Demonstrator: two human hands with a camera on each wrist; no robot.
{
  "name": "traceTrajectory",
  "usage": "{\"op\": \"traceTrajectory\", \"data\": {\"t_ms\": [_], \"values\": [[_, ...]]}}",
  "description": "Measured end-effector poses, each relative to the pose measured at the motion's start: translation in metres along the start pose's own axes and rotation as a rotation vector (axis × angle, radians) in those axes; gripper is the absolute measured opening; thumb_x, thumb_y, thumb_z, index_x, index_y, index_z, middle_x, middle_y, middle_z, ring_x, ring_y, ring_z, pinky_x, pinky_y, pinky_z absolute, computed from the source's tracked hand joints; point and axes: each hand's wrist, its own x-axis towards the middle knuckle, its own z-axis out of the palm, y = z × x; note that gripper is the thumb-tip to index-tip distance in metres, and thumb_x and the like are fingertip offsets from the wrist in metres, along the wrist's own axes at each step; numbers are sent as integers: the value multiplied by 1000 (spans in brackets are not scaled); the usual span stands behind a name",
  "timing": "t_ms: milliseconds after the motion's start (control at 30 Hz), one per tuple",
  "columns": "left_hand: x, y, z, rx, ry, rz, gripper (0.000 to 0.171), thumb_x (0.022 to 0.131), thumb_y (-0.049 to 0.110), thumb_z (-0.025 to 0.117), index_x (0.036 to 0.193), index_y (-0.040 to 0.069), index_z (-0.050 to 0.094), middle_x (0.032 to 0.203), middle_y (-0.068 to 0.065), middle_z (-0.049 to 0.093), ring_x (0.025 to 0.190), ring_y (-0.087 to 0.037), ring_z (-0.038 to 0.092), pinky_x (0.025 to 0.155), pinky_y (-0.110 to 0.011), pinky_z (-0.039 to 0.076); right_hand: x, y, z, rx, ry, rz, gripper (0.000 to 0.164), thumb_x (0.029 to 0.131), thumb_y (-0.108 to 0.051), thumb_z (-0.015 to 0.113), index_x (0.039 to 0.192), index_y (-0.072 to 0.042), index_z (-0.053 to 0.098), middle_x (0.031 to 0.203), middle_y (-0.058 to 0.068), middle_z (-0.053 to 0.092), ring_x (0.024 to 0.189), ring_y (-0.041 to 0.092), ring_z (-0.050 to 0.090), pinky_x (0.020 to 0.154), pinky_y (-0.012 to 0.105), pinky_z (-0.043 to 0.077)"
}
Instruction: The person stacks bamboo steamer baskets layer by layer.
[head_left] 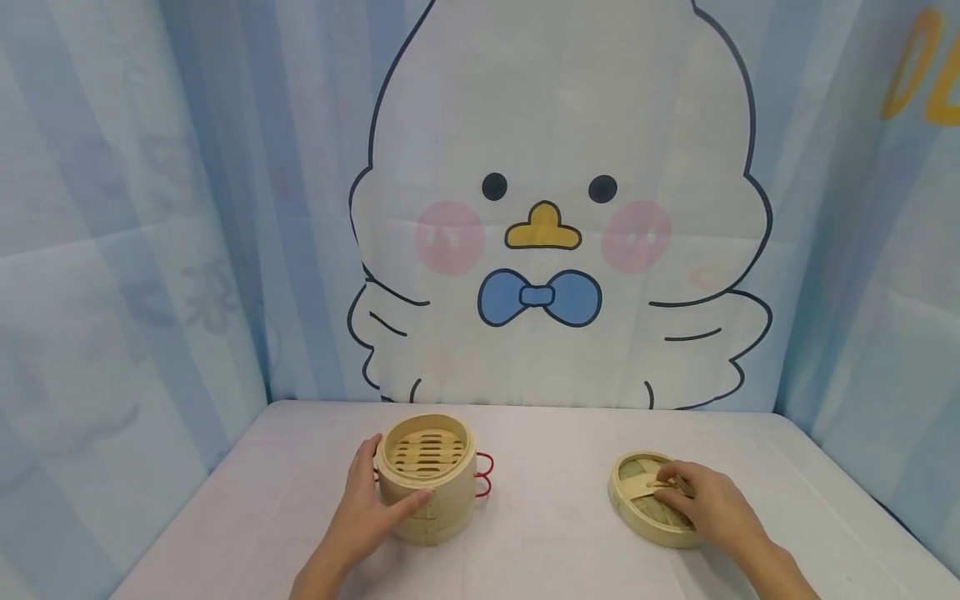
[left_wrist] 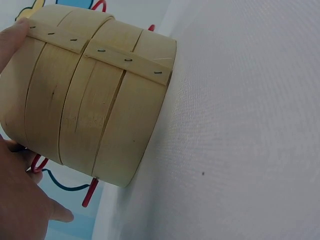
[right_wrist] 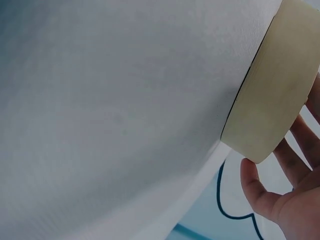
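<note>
- You are gripping the bamboo steamer (head_left: 452,518) with your left hand (head_left: 366,510); the thumb is pressing on the near wall and the other fingers are wrapping round its left side.
- The steamer is standing upright on the counter (head_left: 549,521), left of the middle, and its slatted top (head_left: 429,455) is facing up uncovered.
- Two red loops (head_left: 491,464) are sticking out from the steamer's right side, one above the other, and red cord is also showing on its left.
- In the left wrist view, two stapled bamboo strips (left_wrist: 127,60) are running down the wall across the stacked tiers.
- You are holding the round lid (head_left: 647,507) with your right hand (head_left: 711,502); the thumb and forefinger are closing on the strap handle (head_left: 639,486) across its top.
- The lid is sitting on the right part of the counter, or just above it; the views are not settling which. It is lying well apart from the steamer, handle side up.
- In the right wrist view, your little finger is reaching out just beside the lid's rim.
- Behind the counter, a backdrop (head_left: 551,108) is showing a white cartoon bird wearing a blue bow tie (head_left: 501,298).
</note>
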Motion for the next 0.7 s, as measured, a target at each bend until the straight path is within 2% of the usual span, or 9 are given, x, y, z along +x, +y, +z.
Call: {"op": "traceTrajectory", "data": {"t_ms": [300, 500, 700], "values": [[0, -1, 1, -5, 1, 3, 110, 80, 47, 84, 155, 1, 19, 157, -24, 26, 143, -41, 28, 110, -63, 32, 0, -1, -1, -13, 9, -4, 16, 87, -23, 79, 95, -13, 70, 103, 8, 70, 90, 27, 63, 82, 54, 53], [1, -2, 2, -14, -1, -7, 112, 79, 49, 85, 156, 3, 18, 158, -23, 24, 144, -40, 27, 111, -63, 31, 1, -4, 1, 26, 106, -30, 14, 87, -15, 80, 93, -9, 70, 99, 8, 70, 95, 34, 66, 84, 56, 53], [1, -2, 0, -4, -1, -2, 110, 79, 48, 84, 156, 3, 19, 157, -24, 25, 143, -41, 28, 110, -63, 33, -1, -9, 4, 39, 85, -24, 14, 85, -13, 81, 92, -9, 69, 102, 10, 69, 100, 37, 65, 87, 57, 51]]}}
